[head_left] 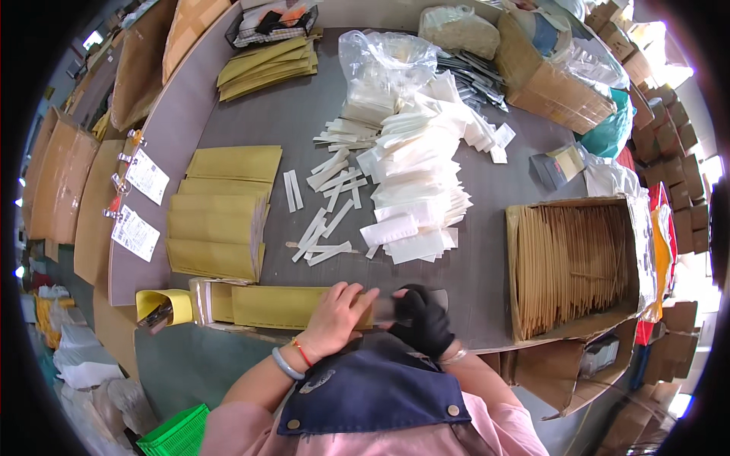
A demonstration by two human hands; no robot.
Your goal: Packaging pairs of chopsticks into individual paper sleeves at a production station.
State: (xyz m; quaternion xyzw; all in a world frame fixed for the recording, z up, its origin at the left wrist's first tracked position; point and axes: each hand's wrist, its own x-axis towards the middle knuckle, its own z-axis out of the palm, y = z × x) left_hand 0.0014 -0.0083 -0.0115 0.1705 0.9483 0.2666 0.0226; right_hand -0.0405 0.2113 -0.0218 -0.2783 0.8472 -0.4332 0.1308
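Left hand [340, 310] lies on a yellow envelope [274, 306], grip loosely spread; I cannot tell the right hand's [420, 319] grip (gloved, blurred).

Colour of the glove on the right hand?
Black: the close-fitting black glove shows best in the head view.

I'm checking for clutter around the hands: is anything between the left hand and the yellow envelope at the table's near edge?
Nothing visible: the left hand rests directly on the yellow envelope. The white slips lie farther back. By the gloved right hand, at the envelope's right end, it is too blurred to tell.
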